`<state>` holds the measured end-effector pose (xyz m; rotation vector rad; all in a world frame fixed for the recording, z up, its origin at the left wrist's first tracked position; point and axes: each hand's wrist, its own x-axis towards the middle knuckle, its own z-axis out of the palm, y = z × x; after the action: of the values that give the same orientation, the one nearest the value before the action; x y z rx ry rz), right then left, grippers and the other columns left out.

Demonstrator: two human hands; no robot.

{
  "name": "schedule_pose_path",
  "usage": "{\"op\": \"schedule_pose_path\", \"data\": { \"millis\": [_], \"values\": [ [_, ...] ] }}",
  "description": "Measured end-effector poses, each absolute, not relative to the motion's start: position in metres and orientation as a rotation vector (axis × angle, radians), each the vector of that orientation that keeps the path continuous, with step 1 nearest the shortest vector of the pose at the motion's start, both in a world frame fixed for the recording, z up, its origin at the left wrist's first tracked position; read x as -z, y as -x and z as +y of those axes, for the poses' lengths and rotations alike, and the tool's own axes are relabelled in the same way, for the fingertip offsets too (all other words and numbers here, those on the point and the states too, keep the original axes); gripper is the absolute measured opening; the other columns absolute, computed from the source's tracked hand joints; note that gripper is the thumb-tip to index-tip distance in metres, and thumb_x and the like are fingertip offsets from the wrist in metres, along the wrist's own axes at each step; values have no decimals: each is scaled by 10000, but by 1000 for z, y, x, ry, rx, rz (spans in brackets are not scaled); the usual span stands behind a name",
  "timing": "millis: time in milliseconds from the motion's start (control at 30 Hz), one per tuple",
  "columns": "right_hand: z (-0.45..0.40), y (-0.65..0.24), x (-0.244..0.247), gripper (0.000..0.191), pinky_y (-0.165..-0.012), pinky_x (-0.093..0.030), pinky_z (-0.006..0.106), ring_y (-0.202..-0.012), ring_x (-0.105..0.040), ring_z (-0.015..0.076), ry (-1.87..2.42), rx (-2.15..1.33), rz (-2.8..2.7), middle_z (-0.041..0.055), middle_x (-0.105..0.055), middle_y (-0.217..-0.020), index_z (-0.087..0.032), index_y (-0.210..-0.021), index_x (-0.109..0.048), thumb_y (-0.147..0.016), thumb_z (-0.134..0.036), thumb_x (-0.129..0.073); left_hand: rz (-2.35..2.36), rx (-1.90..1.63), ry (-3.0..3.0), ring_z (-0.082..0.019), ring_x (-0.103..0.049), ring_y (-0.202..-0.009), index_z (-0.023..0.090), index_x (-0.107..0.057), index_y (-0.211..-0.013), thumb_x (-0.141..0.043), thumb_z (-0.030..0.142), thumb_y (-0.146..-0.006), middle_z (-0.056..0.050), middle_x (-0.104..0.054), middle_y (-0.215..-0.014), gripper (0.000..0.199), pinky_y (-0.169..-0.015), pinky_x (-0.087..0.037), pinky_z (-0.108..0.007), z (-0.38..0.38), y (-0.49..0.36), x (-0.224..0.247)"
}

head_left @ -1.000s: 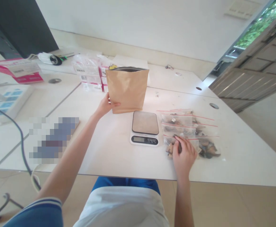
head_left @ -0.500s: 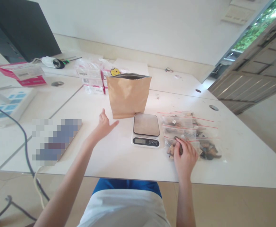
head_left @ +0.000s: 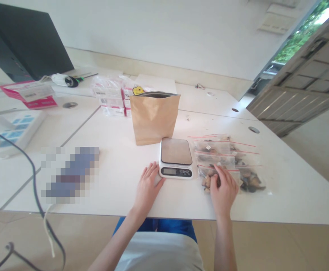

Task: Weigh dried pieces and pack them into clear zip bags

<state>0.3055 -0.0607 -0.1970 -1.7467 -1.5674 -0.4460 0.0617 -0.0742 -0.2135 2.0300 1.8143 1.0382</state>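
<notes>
Left hand point(head_left: 146, 190), grip apart, rests flat on the bench point(head_left: 116, 180) just beside the scale point(head_left: 176, 151). Right hand point(head_left: 223, 188), grip together, clamps a zip bag point(head_left: 206, 180) of dark pieces. Kraft pouch point(head_left: 154, 120) stands behind the scale.

Digital kitchen scale point(head_left: 175, 158), white, platform bare, lying flat, left hand point(head_left: 146, 190) at 7 o'clock. Red-striped zip bags point(head_left: 214, 147) of brown chunks overlap at 3 o'clock, gripped by the right hand point(head_left: 223, 190); open kraft pouch point(head_left: 154, 118) upright at 10 o'clock.
</notes>
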Motion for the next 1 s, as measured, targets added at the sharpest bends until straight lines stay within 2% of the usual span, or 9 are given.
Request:
{"op": "schedule_pose_path", "data": {
  "millis": [133,267,400,467,533,600,700,867,1000],
  "values": [
    [-60,-305,194,372,-928,-365,416,-1096,-570,273,1797,402,-1573,93,-693,-1129,-190,-1044,-692,-843,-217,-380,1792,-1083,-2042,-263,-476,-1280,151,-593,-1194,-561,277,-867,-141,-565,-1324,352,-1088,-385,-471,-76,-59,217],
    [-56,-311,191,275,-932,-338,453,-1052,-569,273,1851,288,-1607,94,-693,-1091,-205,-917,-649,-785,-243,-411,1803,-1093,-2101,-272,-468,-1289,130,-557,-1221,-538,266,-876,-155,-555,-1337,371,-1086,-380,-482,-78,-61,221],
    [-58,-321,175,166,-1013,-179,579,-1103,-533,301,1891,386,-1585,92,-700,-949,-214,-787,-574,-754,-263,-419,1749,-1171,-1961,-265,-467,-1291,157,-505,-1260,-530,265,-873,-140,-567,-1327,403,-1074,-382,-475,-80,-61,211],
    [-62,-322,157,153,-1022,-152,595,-1024,-574,295,1881,443,-1570,77,-690,-850,-216,-763,-554,-757,-281,-416,1696,-1233,-1786,-251,-515,-1240,189,-519,-1222,-516,285,-883,-114,-611,-1255,353,-1030,-420,-449,-84,-59,198],
    [-69,-317,132,158,-979,-269,546,-826,-621,253,1839,389,-1560,63,-672,-784,-217,-756,-542,-770,-322,-425,1613,-1298,-1598,-219,-583,-1122,211,-560,-1121,-462,305,-918,-91,-645,-1147,245,-944,-469,-388,-91,-59,182],
    [-75,-301,106,164,-777,-431,397,-698,-617,216,1742,145,-1621,54,-657,-743,-224,-747,-533,-777,-374,-475,1490,-1383,-1529,-191,-620,-976,212,-590,-971,-417,295,-939,-68,-663,-987,195,-847,-484,-326,-100,-60,166],
    [-78,-260,78,171,-557,-413,271,-572,-549,156,1620,-188,-1670,16,-624,-700,-233,-777,-543,-802,-402,-556,1216,-1455,-1549,-163,-605,-808,212,-588,-869,-411,273,-942,-39,-633,-828,202,-752,-464,-279,-112,-67,147],
    [-67,-183,82,170,-512,-402,218,-529,-485,107,1281,-867,-1616,-43,-521,-636,-232,-866,-518,-866,-396,-566,1068,-1484,-1364,-148,-562,-797,212,-552,-874,-394,337,-952,-25,-595,-824,216,-750,-439,-260,-106,-73,128],
    [-59,-147,109,253,-569,-429,225,-610,-499,110,1026,-1262,-1456,-28,-508,-699,-219,-910,-519,-897,-472,-501,1201,-1522,-1146,-130,-524,-752,207,-506,-803,-394,394,-946,7,-545,-768,260,-734,-427,-241,-93,-60,128]
  ]
}}
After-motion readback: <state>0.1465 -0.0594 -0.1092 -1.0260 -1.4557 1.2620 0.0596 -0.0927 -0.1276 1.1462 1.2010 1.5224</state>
